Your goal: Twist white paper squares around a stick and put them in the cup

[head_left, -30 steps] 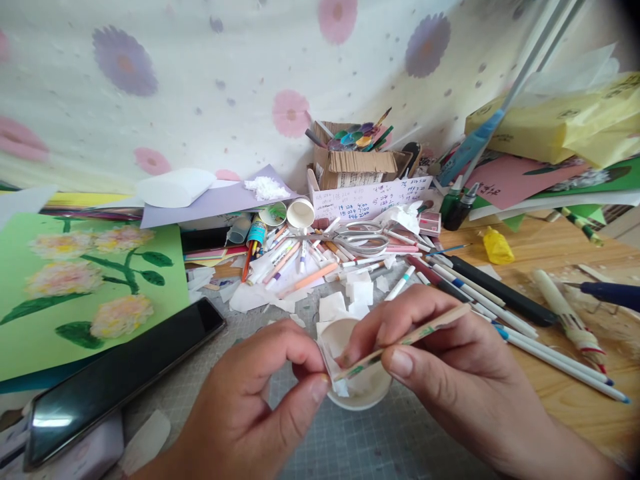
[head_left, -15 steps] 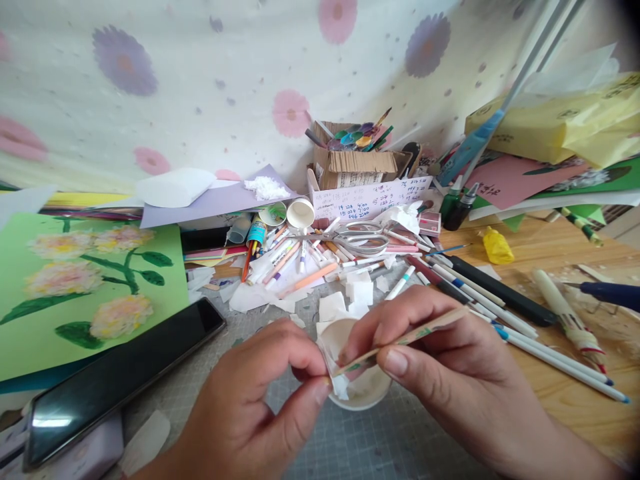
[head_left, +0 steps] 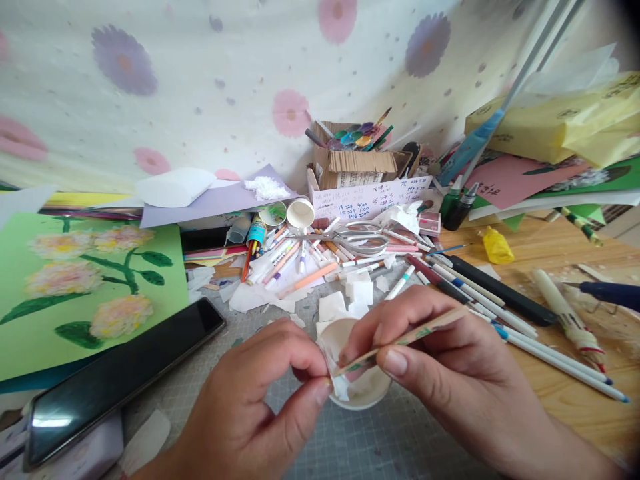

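Note:
Pinched between the thumb and fingers of my right hand (head_left: 440, 360) is a flat wooden craft stick (head_left: 420, 332) with green marks. Its lower left end touches a small piece of white paper (head_left: 341, 387) over the rim of a white paper cup (head_left: 367, 400). My left hand (head_left: 270, 393) is closed, thumb against forefinger, on the edge of that paper piece. Inside the cup lies some whitish stuff, partly hidden by my right fingers. Several cut white paper squares (head_left: 333, 307) lie just behind the cup on the grey cutting mat (head_left: 200, 400).
A black phone (head_left: 125, 380) leans at the left beside a green sheet with painted flowers (head_left: 95, 280). Scissors (head_left: 360, 239) rest on a heap of markers. Pens (head_left: 560, 360) and a dark blue tool (head_left: 610, 292) lie on the right. A cardboard box (head_left: 355, 163) stands at the back.
Almost nothing differs. Both hands, the craft stick and the paper piece stay in practically the same place over the cup.

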A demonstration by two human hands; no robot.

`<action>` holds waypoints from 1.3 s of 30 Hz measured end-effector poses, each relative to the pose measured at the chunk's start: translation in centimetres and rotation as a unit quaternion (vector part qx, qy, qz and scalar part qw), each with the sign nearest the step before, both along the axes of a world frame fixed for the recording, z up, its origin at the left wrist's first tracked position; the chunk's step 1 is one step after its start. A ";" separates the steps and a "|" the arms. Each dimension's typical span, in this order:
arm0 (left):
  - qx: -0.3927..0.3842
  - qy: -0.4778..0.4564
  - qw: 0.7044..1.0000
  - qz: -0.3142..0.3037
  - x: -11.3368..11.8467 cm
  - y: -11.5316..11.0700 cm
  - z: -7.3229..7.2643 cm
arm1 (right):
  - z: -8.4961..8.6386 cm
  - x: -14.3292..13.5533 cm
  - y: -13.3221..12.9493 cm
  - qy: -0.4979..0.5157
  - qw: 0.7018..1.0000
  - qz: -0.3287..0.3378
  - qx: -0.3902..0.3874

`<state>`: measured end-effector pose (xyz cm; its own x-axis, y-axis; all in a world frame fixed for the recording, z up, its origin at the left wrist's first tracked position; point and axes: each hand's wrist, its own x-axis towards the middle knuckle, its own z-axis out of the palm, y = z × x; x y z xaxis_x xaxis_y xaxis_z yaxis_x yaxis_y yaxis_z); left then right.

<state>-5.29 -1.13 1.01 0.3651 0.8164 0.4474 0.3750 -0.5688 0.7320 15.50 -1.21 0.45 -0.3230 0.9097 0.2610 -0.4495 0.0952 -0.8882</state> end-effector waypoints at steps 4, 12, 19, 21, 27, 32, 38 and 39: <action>0.011 0.004 1.000 -0.006 -0.3 0.3 -0.3 | 0.0 -0.1 0.1 -0.004 1.000 0.000 -0.002; -0.013 0.031 0.999 0.018 0.1 0.0 0.5 | 0.3 0.1 -0.1 -0.042 0.999 -0.016 0.023; -0.066 0.034 0.997 0.026 0.3 -0.3 1.0 | 0.3 0.1 -0.2 -0.038 0.999 -0.011 0.012; -0.069 0.029 0.997 0.026 0.3 -0.3 1.0 | 0.3 0.1 -0.1 -0.040 0.999 -0.010 0.016; -0.067 0.030 0.997 0.029 0.3 -0.4 0.9 | 0.2 0.1 0.0 -0.025 1.000 -0.004 0.009; -0.075 0.038 0.996 0.029 0.3 -0.4 1.0 | 0.1 0.2 0.0 -0.020 1.000 -0.001 0.007; -0.074 0.038 0.996 0.031 0.3 -0.3 1.1 | 0.2 0.2 -0.2 -0.031 0.999 -0.003 0.012; -0.073 0.037 0.996 0.031 0.3 -0.3 1.1 | 0.2 0.2 -0.2 -0.029 0.999 -0.003 0.013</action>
